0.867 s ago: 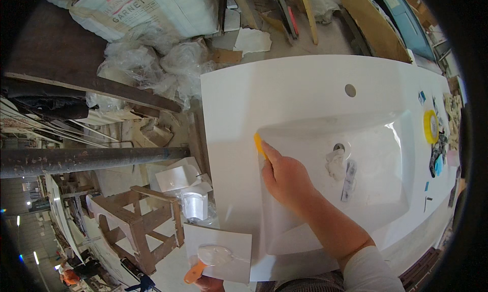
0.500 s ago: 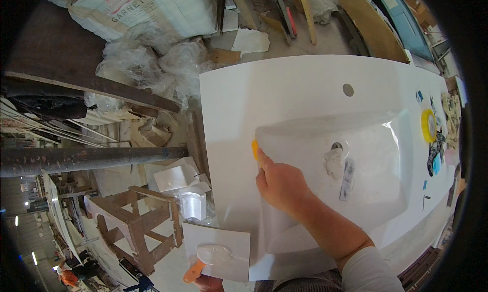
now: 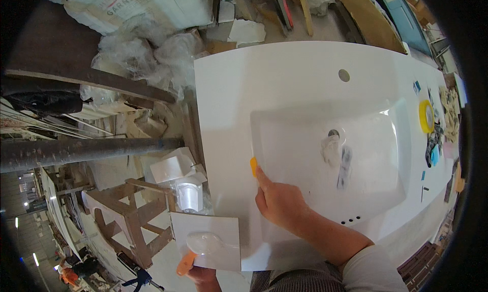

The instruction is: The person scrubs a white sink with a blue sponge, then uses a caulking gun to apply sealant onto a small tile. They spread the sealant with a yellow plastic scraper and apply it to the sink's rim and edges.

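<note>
One broad white basin top (image 3: 223,114) commands the middle of the view, its sunken bowl (image 3: 295,139) towards the right; it looks heavy, stiff and slick, so a lift would want hands under opposite edges. Next down, a brown wooden stand (image 3: 137,241) over on the left. Then the white board (image 3: 223,233), overlapping the basin top's near left corner in this view: light and stiff, I'd judge, best taken by its near edge. And there's the right hand (image 3: 279,200) at the bowl's left side, grip closed on something small, forefinger stretched along it! Down at the board's near edge, the left hand (image 3: 203,275), grip closed on that edge, fingers underneath out of sight. On the board, a pale paste (image 3: 203,242), glossy, probably soft and sticky, so level is safest. An orange tool (image 3: 186,264) juts from it across the edge; whether the left hand pins it, can't tell. Smallest of all, the yellow scraper (image 3: 253,166) in the right hand, at the bowl's left rim: light, perhaps slightly bendy, best pinched along its back.
</note>
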Available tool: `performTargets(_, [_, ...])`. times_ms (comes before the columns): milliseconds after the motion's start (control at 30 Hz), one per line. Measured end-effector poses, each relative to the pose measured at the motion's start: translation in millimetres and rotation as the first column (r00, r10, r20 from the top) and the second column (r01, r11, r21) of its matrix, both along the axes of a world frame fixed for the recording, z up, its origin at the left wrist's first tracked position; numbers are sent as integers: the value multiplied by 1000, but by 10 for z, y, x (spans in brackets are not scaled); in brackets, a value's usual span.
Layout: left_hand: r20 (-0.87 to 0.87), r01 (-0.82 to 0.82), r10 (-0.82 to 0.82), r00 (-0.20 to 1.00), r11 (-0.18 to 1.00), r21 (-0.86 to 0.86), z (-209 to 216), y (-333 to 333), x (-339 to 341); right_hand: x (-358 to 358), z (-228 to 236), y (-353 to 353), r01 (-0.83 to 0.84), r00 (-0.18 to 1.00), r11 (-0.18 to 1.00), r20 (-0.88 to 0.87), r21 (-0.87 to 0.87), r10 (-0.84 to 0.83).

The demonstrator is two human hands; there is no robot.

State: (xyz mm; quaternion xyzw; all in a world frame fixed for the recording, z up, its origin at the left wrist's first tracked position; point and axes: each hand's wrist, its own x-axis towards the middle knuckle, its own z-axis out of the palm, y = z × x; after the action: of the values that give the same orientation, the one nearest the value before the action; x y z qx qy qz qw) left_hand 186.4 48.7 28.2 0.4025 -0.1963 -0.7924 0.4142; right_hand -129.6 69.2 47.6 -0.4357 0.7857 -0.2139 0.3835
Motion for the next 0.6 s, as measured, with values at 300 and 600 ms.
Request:
performTargets(300, [-12,-64,64,998,998,16,100,83,-64,233,31,319,-49,999,999,1,-5,49])
performTargets(600, [26,-148,147,989,983,107,186,405,28,-318,677,822,230,893,972,406,-38,-195])
